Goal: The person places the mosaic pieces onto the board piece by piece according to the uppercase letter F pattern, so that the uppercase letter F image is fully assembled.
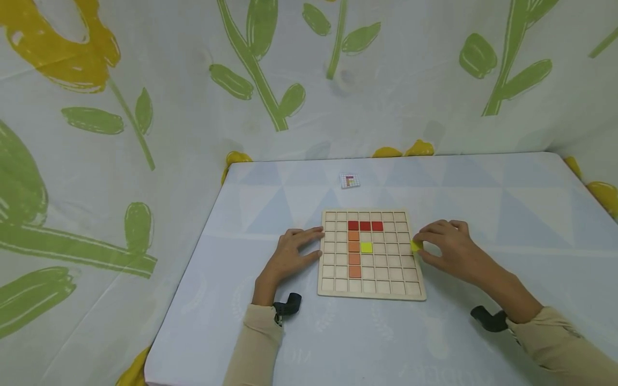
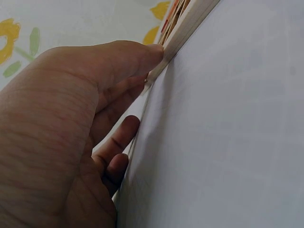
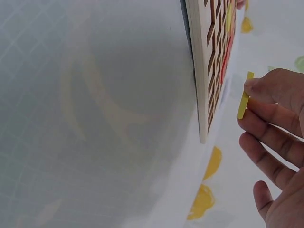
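Note:
A square wooden grid board lies flat on the table. Three red tiles form a row near its top, and several orange tiles run down a column from the leftmost red one. One yellow tile sits just right of that column. My left hand rests at the board's left edge, its thumb and fingertips touching the rim. Beyond the right edge, my right hand pinches another yellow tile between thumb and fingers, held above the table in the right wrist view.
Behind the board lies a small pattern card printed with a coloured grid. The table has a pale cloth with blue triangles. A flower-printed curtain hangs at the back and left. Black wrist mounts sit on both forearms.

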`<action>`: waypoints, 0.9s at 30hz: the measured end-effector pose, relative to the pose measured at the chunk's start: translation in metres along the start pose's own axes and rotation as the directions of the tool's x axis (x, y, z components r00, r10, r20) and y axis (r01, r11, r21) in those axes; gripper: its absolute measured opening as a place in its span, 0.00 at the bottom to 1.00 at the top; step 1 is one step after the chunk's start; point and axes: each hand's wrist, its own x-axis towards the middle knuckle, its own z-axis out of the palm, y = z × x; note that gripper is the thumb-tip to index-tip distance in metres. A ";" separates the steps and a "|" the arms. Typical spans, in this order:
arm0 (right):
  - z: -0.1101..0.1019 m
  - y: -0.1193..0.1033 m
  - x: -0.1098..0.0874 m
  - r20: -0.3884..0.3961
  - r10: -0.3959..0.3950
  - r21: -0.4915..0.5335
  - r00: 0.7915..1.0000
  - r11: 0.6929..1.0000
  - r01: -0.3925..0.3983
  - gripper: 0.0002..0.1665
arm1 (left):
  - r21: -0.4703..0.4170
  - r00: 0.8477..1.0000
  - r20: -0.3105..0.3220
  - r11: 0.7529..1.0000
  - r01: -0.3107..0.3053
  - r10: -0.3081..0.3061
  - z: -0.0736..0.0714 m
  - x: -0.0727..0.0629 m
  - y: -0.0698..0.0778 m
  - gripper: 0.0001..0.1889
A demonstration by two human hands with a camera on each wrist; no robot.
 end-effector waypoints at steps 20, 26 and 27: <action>0.009 -0.010 0.017 0.070 0.005 0.033 0.998 0.999 -0.008 0.14 | 0.010 1.000 -0.028 1.000 0.000 0.000 0.002 -0.001 0.001 0.26; 0.013 -0.012 0.021 0.063 -0.015 0.033 0.998 0.999 0.013 0.15 | 0.003 0.999 -0.041 1.000 -0.017 0.017 0.001 -0.002 0.002 0.26; 0.014 -0.013 0.022 0.071 -0.011 0.034 0.997 0.999 0.008 0.15 | -0.002 0.999 -0.041 1.000 -0.019 0.019 0.001 -0.002 0.002 0.26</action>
